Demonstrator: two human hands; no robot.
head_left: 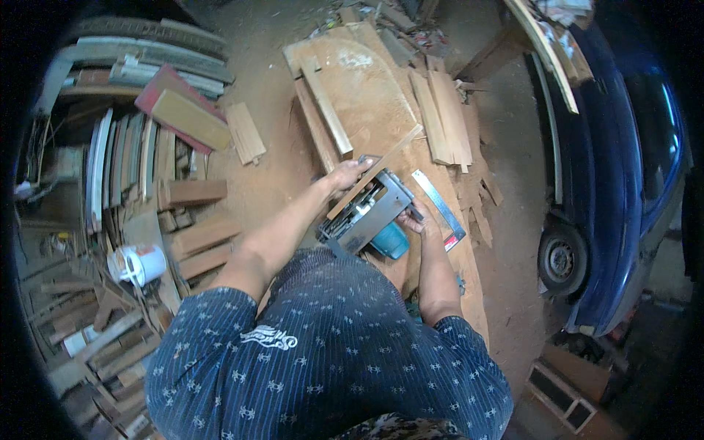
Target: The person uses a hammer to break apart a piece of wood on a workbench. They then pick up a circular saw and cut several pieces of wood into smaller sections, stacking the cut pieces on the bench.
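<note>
An upturned power saw with a grey metal base [378,220] and teal body [390,242] is held at waist level, over the edge of a plywood-topped workbench [367,88]. A narrow wooden strip [394,144] runs diagonally along its far left side. My left hand [350,174] is closed round the strip and the saw's far left part; exactly which it grips is unclear. My right hand [411,220] is closed on the saw's right end, fingers partly hidden. A metal try square [438,205] lies on the bench just right of the saw.
Loose boards [440,117] and a pale plank [326,106] lie on the bench. Stacked timber [147,51], offcuts [198,238] and a white bucket [139,264] crowd the left. A blue car [616,205] stands close on the right. An overhead board [550,59] juts in at top right.
</note>
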